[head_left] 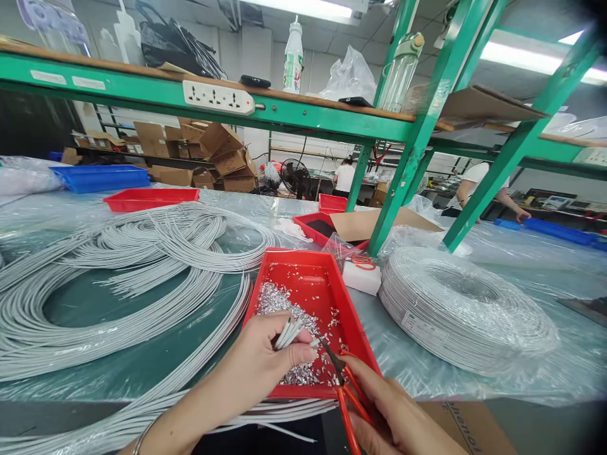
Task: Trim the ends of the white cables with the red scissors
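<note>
As the head view looks down on the tabletop [559, 363], the left hand [265, 354] has its grip closed around a bundle of wires [288, 333], their pale ends poking out above the curled fingers, over the near part of a red tray [327, 272]. The right hand [391, 407] has its grip wrapped around the handles of red-handled cutters [349, 404], whose dark tips point toward a wire end beside the left thumb; whether they touch it, I cannot tell. Small silver pieces [277, 300] are heaped along the tray's left side and scattered across its floor. Large coils of white wire [142, 335] spread over the left of the tabletop, and more strands run under the left forearm. To the right of the tray are a white box [361, 277] with orange-handled scissors [363, 261] on top and a thick wrapped roll of wire [465, 316] lying flat. Farther back, a green-framed shelf [308, 119] carries a power strip [218, 98] on its front edge, and a co-worker [474, 183] at the right reaches toward a blue tray [562, 231].
</note>
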The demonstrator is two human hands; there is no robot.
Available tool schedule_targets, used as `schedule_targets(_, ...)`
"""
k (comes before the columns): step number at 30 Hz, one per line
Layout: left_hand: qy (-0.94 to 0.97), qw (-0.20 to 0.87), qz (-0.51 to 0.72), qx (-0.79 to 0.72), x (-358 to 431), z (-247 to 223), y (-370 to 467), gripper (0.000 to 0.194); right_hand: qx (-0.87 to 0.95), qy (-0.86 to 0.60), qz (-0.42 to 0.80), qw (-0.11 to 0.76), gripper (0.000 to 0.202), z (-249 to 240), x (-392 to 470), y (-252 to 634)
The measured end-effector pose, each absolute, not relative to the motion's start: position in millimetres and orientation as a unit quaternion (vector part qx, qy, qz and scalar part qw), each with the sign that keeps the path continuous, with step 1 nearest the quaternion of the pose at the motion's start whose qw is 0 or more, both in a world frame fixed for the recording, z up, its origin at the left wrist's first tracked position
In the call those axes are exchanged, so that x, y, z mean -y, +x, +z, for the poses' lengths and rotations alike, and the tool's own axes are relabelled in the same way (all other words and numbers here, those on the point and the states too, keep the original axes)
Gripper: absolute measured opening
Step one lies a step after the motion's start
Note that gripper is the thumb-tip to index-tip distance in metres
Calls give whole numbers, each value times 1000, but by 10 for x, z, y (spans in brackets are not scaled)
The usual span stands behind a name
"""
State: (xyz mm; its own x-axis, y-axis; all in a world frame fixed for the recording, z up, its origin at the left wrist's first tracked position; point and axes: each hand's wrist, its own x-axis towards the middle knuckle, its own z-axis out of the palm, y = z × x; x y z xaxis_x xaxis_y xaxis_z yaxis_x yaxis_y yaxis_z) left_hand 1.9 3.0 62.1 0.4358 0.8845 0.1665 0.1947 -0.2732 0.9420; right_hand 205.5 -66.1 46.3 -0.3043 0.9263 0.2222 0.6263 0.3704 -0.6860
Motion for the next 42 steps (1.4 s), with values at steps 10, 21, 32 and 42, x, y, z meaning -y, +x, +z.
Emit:
schedule_targets(10,695,604,313,-234,-120,636,7,32,732,-477,327,362,33,479,620,2172)
schedule_targets(21,756,473,287,-350,18,622,59,19,489,-344,575,558,31,449,263,1594)
schedule_targets(32,747,443,309,-388,-58,583,104,17,483,-346,576,562,29,403,182,1622)
schedule_targets(42,724,476,318,-384,-125,516,93,21,528,-457,448,558,25,471,182,1638)
